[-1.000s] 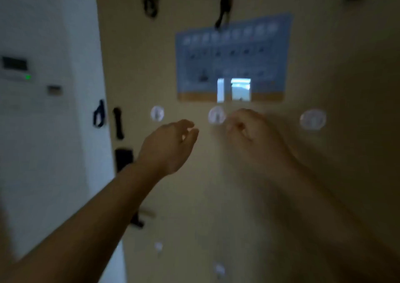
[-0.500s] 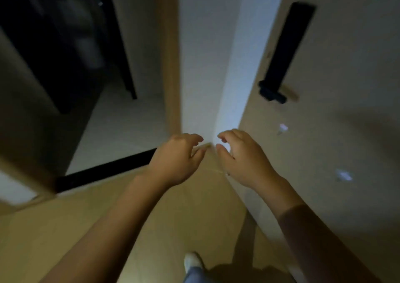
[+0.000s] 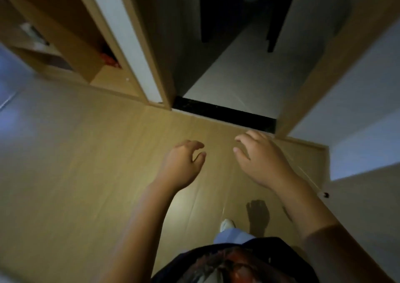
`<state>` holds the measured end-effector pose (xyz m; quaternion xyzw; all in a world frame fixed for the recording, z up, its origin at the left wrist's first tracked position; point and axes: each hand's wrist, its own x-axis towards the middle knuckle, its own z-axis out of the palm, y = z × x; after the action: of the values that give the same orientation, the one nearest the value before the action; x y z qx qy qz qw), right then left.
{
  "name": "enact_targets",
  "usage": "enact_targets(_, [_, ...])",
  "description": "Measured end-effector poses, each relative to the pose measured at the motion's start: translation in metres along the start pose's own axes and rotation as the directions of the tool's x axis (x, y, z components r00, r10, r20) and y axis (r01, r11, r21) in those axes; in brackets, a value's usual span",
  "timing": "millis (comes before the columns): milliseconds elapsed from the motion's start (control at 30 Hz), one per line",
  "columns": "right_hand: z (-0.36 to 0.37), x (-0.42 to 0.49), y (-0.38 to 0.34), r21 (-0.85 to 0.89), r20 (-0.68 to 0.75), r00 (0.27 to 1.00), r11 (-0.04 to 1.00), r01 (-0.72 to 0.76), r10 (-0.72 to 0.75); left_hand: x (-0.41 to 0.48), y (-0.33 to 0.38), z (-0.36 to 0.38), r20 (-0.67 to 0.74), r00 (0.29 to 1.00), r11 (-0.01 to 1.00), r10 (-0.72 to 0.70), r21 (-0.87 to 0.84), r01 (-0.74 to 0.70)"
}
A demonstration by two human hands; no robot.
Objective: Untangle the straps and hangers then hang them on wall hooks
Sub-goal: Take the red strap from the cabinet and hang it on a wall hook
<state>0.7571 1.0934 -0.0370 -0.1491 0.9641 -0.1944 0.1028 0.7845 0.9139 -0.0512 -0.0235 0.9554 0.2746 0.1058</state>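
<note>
I see no straps or hangers in view. My left hand [image 3: 181,163] and right hand [image 3: 259,161] hang over the wooden floor [image 3: 86,152], fingers loosely curled, holding nothing. I'd judge the step is fetching a tangle, and it's best to lift one piece only. Ahead, a black threshold [image 3: 223,116] meets a dim tiled room. An open shelf unit [image 3: 65,33] stands to the left.

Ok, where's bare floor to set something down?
The widest bare patch is the wood floor left of the left hand, bordered by the shelf unit. The tile past the black threshold is bare too. It is tighter on the right: the right hand is near the wall and what looks like a doorstop.
</note>
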Motion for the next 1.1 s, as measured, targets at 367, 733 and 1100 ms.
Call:
enact_targets(367, [0.021,0.109,-0.057,-0.098,0.283,0.922,0.948,0.302,-0.264,0.029,-0.068,-0.03,-0.115,0.948,0.943,-0.296,-0.19,0.272])
enact_targets(733, [0.056,0.254,-0.201,-0.103,0.276,0.905,0.926,0.363,-0.324,0.109,-0.198,-0.148,-0.147,0.941,0.947,-0.306,-0.148,0.285])
enact_targets(1100, [0.078,0.376,-0.308,-0.033,0.305,0.881,0.92,0.39,-0.363,0.178,-0.302,-0.231,-0.179,0.909,0.926,-0.375,-0.108,0.361])
